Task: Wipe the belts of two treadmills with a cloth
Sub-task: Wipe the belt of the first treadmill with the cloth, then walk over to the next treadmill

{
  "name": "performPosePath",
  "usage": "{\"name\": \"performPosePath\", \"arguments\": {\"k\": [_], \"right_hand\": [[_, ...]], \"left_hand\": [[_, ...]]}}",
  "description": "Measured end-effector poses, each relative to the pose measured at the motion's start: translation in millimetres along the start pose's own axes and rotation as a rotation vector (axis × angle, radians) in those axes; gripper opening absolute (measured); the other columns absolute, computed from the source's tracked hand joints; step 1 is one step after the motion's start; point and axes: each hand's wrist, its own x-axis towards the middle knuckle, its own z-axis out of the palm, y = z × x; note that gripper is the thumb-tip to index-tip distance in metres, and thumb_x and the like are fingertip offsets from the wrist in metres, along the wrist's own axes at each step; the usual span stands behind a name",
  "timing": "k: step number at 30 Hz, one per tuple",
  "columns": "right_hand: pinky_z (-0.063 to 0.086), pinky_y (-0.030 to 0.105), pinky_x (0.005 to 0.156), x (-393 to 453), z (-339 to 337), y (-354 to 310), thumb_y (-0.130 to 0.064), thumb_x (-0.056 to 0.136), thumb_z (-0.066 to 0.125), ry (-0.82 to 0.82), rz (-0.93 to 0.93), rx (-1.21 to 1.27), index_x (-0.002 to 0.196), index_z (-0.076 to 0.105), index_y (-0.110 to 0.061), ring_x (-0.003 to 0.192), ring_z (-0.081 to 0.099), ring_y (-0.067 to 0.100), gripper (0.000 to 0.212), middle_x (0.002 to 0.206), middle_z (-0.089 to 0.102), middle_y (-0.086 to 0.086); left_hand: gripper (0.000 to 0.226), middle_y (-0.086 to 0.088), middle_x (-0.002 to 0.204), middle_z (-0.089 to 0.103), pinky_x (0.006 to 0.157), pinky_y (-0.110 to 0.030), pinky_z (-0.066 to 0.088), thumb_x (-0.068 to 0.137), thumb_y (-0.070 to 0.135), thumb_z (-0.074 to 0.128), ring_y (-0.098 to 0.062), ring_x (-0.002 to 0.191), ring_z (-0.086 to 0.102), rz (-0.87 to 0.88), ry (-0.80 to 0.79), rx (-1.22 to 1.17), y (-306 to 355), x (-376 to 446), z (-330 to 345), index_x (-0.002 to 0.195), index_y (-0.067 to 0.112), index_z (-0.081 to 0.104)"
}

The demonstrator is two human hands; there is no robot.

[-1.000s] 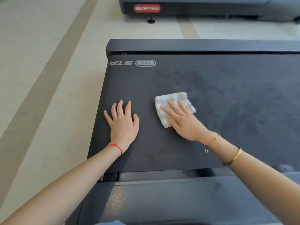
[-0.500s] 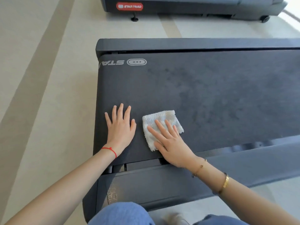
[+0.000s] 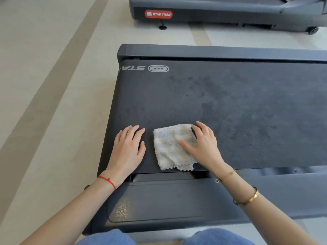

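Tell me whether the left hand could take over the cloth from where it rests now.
Probably yes. The left hand lies flat on the belt just beside the cloth, with only bare belt between them. The right hand presses the cloth's far side, leaving its near edge free.

We read "STAR TRAC" in white on a red badge [image 3: 158,14] fixed to the end of the far treadmill [image 3: 221,11]. On the near treadmill's belt [image 3: 230,112] we see pale upside-down letters "STA" [image 3: 131,68] beside an oval logo [image 3: 158,68]; the remaining letters are cut off at the belt's edge.
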Motion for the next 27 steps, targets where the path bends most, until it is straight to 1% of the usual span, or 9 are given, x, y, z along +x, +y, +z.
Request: {"name": "performPosePath", "arguments": {"k": [4,7,10,11,13,16,19,22,27], "right_hand": [[0.019,0.046,0.118,0.1,8.9,-2.4,-0.048,0.088,0.065,0.032,-0.059,0.060,0.135,0.050,-0.007,0.143,0.023,0.025,0.064,0.153,0.035,0.005],[0.029,0.039,0.113,-0.8,11.0,-7.9,-0.034,0.087,0.069,0.061,-0.087,0.157,0.119,0.058,-0.005,0.135,0.033,0.021,0.045,0.140,0.048,0.002],[0.038,0.016,0.078,-4.4,4.6,-17.8,-0.026,0.084,0.071,0.051,-0.033,0.337,0.096,0.058,-0.023,0.093,0.050,0.006,0.018,0.093,0.059,-0.012],[0.036,0.014,0.064,-5.0,2.0,-21.2,-0.024,0.083,0.071,0.033,-0.002,0.412,0.086,0.052,-0.029,0.070,0.046,0.002,0.020,0.073,0.051,-0.015],[0.032,0.015,0.049,-2.0,-0.8,-24.7,-0.024,0.082,0.071,0.003,0.043,0.560,0.080,0.046,-0.030,0.050,0.034,0.006,0.026,0.055,0.039,-0.014],[0.043,0.018,0.050,5.7,-8.3,-34.9,-0.027,0.081,0.072,-0.053,0.070,0.659,0.085,0.053,-0.028,0.053,0.046,0.003,0.019,0.061,0.056,-0.012],[0.062,0.036,0.069,12.5,-19.7,-50.5,-0.030,0.079,0.075,-0.187,0.192,0.818,0.093,0.061,-0.027,0.079,0.071,0.011,0.019,0.089,0.072,-0.007],[0.061,0.045,0.075,13.4,-43.2,-73.0,-0.031,0.076,0.077,-0.259,0.303,0.920,0.098,0.063,-0.027,0.087,0.073,0.017,0.026,0.097,0.074,-0.005],[0.061,0.045,0.077,1.8,-115.9,-130.1,-0.032,0.073,0.080,-0.339,0.418,0.982,0.108,0.061,-0.022,0.091,0.073,0.018,0.041,0.102,0.073,-0.002]], "left_hand": [[0.038,-0.006,0.137,0.055,0.112,-0.046,0.036,0.093,0.014,0.057,-0.026,0.132,0.047,0.022,0.005,-0.027,-2.1,-3.6,-2.3,0.132,0.011,0.060],[0.036,-0.005,0.134,0.057,0.111,-0.041,0.036,0.093,0.012,0.058,-0.025,0.130,0.048,0.018,0.010,-0.038,-1.0,-6.8,-5.4,0.128,0.011,0.062],[0.035,-0.003,0.130,0.060,0.110,-0.041,0.038,0.093,0.011,0.057,-0.025,0.128,0.050,0.029,0.012,-0.046,2.0,-10.7,-10.0,0.127,0.011,0.063],[0.035,-0.002,0.129,0.060,0.109,-0.041,0.039,0.093,0.011,0.057,-0.024,0.127,0.051,0.035,0.016,-0.046,2.6,-11.2,-12.3,0.127,0.011,0.063],[0.034,-0.002,0.127,0.062,0.108,-0.041,0.040,0.093,0.009,0.058,-0.024,0.125,0.053,0.045,0.031,-0.046,1.6,-10.4,-18.1,0.126,0.011,0.064],[0.033,-0.004,0.123,0.065,0.105,-0.042,0.044,0.091,0.006,0.061,-0.026,0.120,0.057,0.052,0.065,-0.052,-3.9,-5.7,-29.0,0.123,0.009,0.066],[0.031,-0.004,0.121,0.066,0.101,-0.040,0.046,0.090,0.005,0.062,-0.026,0.117,0.060,0.018,0.064,-0.059,-9.3,-0.5,-49.0,0.121,0.008,0.067],[0.030,-0.003,0.120,0.065,0.098,-0.039,0.047,0.092,0.008,0.058,-0.024,0.114,0.060,-0.022,0.039,-0.074,-8.4,2.7,-88.1,0.121,0.008,0.067],[0.029,-0.004,0.120,0.065,0.097,-0.039,0.048,0.093,0.008,0.057,-0.025,0.112,0.061,-0.113,0.013,-0.118,6.4,-6.5,-184.4,0.120,0.007,0.067]]}}
